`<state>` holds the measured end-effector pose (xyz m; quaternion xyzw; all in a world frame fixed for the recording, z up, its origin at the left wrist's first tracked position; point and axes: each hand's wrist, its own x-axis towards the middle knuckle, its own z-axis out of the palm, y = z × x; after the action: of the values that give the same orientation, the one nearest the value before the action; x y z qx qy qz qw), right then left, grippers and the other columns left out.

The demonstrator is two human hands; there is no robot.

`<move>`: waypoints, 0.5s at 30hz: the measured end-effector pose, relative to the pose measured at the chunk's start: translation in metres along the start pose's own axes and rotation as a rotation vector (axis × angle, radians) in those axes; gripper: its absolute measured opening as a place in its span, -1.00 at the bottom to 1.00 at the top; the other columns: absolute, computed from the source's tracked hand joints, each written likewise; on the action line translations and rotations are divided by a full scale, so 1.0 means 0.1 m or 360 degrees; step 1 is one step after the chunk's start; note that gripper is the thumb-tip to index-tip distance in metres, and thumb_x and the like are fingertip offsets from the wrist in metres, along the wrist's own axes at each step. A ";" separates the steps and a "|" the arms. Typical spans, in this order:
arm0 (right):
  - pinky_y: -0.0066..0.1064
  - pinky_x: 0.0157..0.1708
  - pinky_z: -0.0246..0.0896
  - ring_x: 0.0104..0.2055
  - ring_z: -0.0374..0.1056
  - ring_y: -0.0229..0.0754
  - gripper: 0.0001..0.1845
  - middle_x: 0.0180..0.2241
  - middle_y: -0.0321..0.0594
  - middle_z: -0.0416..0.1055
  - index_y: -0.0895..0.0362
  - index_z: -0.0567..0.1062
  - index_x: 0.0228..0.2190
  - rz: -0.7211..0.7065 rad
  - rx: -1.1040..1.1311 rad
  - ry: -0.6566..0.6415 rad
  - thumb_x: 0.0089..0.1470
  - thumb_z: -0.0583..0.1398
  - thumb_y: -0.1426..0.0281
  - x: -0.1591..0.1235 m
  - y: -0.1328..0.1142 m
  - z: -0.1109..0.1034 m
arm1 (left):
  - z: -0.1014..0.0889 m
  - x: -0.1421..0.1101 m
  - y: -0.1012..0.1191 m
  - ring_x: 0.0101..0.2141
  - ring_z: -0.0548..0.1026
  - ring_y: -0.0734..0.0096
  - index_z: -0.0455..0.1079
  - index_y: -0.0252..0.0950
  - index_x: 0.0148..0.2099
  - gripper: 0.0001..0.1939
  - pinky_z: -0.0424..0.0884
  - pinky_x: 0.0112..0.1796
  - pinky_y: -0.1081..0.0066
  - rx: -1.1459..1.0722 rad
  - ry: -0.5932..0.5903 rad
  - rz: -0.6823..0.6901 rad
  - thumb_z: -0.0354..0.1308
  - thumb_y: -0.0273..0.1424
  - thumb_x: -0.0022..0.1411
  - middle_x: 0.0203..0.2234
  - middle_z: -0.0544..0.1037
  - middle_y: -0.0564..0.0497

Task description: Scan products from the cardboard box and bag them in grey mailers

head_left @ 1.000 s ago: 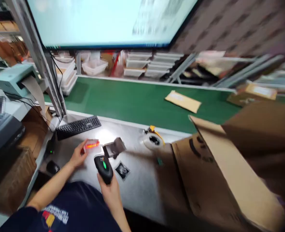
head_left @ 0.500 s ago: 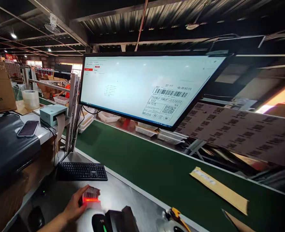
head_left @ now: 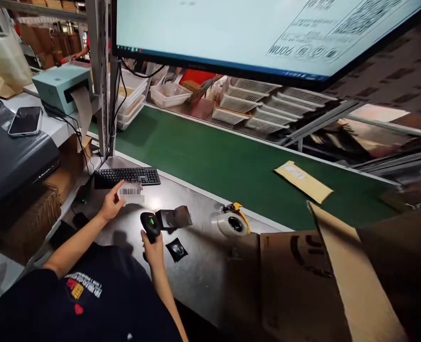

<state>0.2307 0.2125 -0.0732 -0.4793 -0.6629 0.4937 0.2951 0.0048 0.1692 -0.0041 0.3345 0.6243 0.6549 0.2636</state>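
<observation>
My left hand (head_left: 111,205) pinches the edge of a clear packet with a white barcode label (head_left: 131,192), held just in front of the black keyboard (head_left: 125,177). Wrapped round the grip of a black barcode scanner (head_left: 150,226) is my right hand (head_left: 154,248); a green light glows on the scanner's top. Beside the scanner, on the metal table (head_left: 203,266), lies an open black box (head_left: 175,218). A small shiny black pouch (head_left: 177,250) rests just to the right of my right hand.
A tape dispenser (head_left: 234,222) stands near the green conveyor belt (head_left: 196,147), which carries a yellow envelope (head_left: 303,181). An open cardboard box (head_left: 292,280) occupies the right. Overhead hangs a monitor (head_left: 210,38); a label printer (head_left: 62,85) and phone (head_left: 25,120) are left.
My view has tilted down, bringing my right hand and the pouch into sight. The red scan line across the barcode is gone. My left hand still holds the labelled packet.
</observation>
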 end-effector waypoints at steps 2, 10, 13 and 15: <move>-0.21 -0.31 0.45 -0.30 0.47 0.02 -0.57 -0.43 -0.21 0.42 0.08 0.51 -0.39 0.0077 -0.0225 -0.0073 -0.02 0.35 -0.02 0.18 0.21 0.11 | -0.06 -0.01 0.05 0.28 0.45 -0.06 0.13 -0.20 0.53 -0.16 0.48 0.23 -0.07 -0.0071 0.0047 0.0007 0.25 -0.29 0.26 0.36 0.43 -0.19; -0.18 -0.22 0.40 -0.23 0.48 0.08 -0.69 -0.34 -0.14 0.42 0.10 0.53 -0.41 0.0207 -0.0564 -0.0257 -0.06 0.32 0.12 0.31 0.74 0.41 | -0.20 -0.20 0.38 0.18 0.56 0.10 0.28 -0.26 0.46 -0.25 0.55 0.17 0.15 -0.0216 0.0143 0.0154 0.28 -0.38 0.25 0.27 0.55 -0.17; -0.16 -0.11 0.42 -0.13 0.50 0.11 -0.67 -0.28 -0.10 0.47 0.11 0.54 -0.35 0.0234 -0.0631 -0.0291 -0.01 0.28 0.10 0.33 0.84 0.39 | -0.26 -0.23 0.41 0.20 0.55 0.08 0.29 -0.26 0.46 -0.26 0.53 0.19 0.15 -0.0221 0.0167 0.0157 0.29 -0.36 0.26 0.28 0.53 -0.19; -0.13 -0.07 0.43 -0.10 0.51 0.13 -0.63 -0.26 -0.08 0.49 0.11 0.55 -0.32 0.0247 -0.0656 -0.0301 0.00 0.27 0.07 0.36 0.90 0.36 | -0.29 -0.23 0.42 0.20 0.55 0.06 0.29 -0.27 0.46 -0.26 0.53 0.20 0.14 -0.0221 0.0174 0.0158 0.30 -0.34 0.26 0.29 0.52 -0.21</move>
<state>0.2172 0.2375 -0.1728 -0.5305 -0.7356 0.4119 0.0888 -0.0002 0.1298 0.0351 0.3096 0.5734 0.7262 0.2189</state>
